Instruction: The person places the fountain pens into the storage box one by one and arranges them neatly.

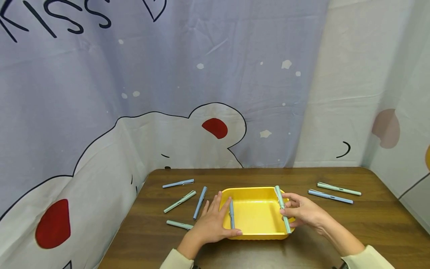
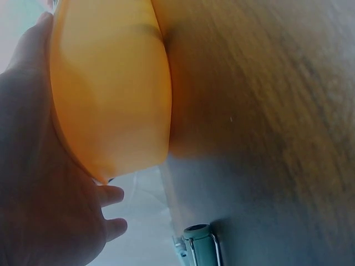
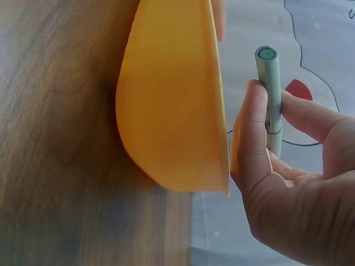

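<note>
left hand (image 1: 213, 220) is resting, fingers spread, on yellow tray (image 1: 256, 213), gripping nothing; blue pen (image 1: 231, 216) is lying beside the thumb. right hand (image 1: 304, 211) is pinching green pen (image 1: 280, 201) just above tray's rim; weak pinch could be spilling it outside.

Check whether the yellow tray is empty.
Not empty: the head view shows a blue pen inside the yellow tray, beside the left hand.

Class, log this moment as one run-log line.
left hand: touches yellow tray; right hand: holds green pen; blue pen: inside tray
</note>
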Motion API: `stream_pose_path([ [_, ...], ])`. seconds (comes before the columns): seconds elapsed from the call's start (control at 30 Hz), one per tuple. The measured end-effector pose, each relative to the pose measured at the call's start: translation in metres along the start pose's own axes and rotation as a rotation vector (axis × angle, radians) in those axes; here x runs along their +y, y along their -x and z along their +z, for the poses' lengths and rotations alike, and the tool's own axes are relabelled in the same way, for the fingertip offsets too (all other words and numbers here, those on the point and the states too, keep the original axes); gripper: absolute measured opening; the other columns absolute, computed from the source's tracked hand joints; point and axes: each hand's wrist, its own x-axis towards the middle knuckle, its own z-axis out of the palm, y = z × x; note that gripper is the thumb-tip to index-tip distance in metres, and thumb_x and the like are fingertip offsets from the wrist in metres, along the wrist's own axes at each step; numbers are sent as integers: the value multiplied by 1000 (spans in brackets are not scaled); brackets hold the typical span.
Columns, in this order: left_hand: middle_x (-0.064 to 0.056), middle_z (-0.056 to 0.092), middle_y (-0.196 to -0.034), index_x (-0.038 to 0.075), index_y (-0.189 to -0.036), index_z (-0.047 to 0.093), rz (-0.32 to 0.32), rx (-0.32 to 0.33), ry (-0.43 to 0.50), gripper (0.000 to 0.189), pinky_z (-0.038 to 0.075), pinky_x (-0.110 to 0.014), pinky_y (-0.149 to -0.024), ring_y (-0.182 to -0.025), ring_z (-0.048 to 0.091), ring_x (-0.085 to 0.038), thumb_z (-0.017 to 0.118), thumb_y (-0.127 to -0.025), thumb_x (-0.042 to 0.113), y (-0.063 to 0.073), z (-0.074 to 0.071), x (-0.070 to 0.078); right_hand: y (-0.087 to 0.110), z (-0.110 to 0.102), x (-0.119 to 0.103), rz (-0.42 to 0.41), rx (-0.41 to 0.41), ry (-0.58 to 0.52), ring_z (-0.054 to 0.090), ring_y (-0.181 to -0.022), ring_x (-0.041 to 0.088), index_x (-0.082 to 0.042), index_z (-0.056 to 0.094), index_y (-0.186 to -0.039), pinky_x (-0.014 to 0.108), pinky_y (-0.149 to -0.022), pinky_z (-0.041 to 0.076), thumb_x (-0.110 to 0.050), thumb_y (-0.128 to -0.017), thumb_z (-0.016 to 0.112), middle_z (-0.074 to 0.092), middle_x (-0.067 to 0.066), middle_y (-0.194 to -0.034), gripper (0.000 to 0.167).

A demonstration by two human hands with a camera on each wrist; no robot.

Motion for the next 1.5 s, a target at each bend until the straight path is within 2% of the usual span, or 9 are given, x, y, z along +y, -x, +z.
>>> stream_pose_path([
  [0.4, -16, -4, -170, 19, -164, 17, -1, -5, 20, 112, 6, -60, -123, -156, 7, -36, 61, -81, 80, 1, -1, 1, -14, 17, -4, 11, -35, -19, 69, -93, 24, 7, 24, -153, 39, -72, 61, -16, -91, 77, 57, 13, -108, 85],
  [0.8, -17, -1, -170, 19, -164, 18, -11, -8, 7, 112, 6, -58, -124, -156, 8, -36, 62, -80, 79, -1, -2, 2, -29, 36, -4, 7, -14, -31, 66, -91, 21, 10, 29, -151, 42, -74, 61, -9, -91, 74, 56, 13, -105, 77],
  [1.17, -19, 0, -170, 18, -164, 19, -7, -9, 10, 111, 7, -58, -123, -156, 9, -36, 63, -81, 78, -1, -2, 2, -44, 58, -2, 36, -4, -27, 66, -87, 19, 12, 27, -151, 40, -72, 62, -7, -91, 74, 55, 14, -105, 79],
  [1.5, -16, -4, -170, 18, -164, 18, -10, -20, 11, 111, 7, -58, -124, -156, 7, -36, 62, -82, 78, -1, -2, 1, -57, 78, 1, 61, 31, -28, 65, -82, 21, 10, 36, -147, 40, -70, 62, -2, -88, 73, 57, 15, -103, 71],
])
